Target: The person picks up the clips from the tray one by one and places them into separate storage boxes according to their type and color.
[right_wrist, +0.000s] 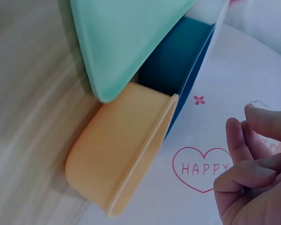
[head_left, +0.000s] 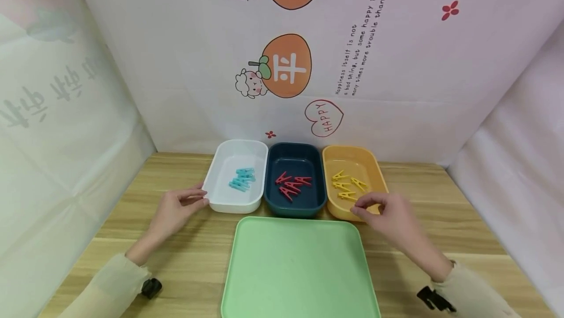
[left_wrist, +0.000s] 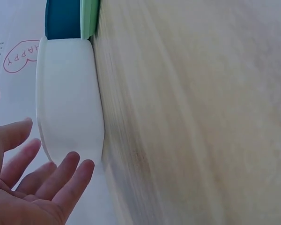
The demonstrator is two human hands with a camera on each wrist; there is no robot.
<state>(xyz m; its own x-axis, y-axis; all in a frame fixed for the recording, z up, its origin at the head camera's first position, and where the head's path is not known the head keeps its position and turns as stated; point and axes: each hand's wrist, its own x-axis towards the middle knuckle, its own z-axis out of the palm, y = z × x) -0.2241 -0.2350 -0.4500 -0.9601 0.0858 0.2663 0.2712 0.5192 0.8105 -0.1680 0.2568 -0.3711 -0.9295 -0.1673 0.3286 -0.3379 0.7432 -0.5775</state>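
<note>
My left hand point(head_left: 175, 209) is at the left side of the white bin point(head_left: 232, 207), its fingers relaxed and holding nothing; whether the fingertips touch the wall I cannot tell. Several light-blue clothespins point(head_left: 242, 179) lie in that bin. Over the front right corner of the yellow bin point(head_left: 341, 213) hovers my right hand point(head_left: 393, 217), fingers loosely bent, nothing visible between them in the right wrist view. Several yellow clothespins point(head_left: 345, 186) lie inside there. Between the two, a dark blue bin point(head_left: 294, 210) holds several red clothespins point(head_left: 292, 187).
A green tray point(head_left: 299, 269) lies on the wooden table point(head_left: 189, 271) in front of the bins. Behind the bins stands a printed white cloth point(head_left: 198, 88), with more white cloth point(head_left: 520, 161) on both sides.
</note>
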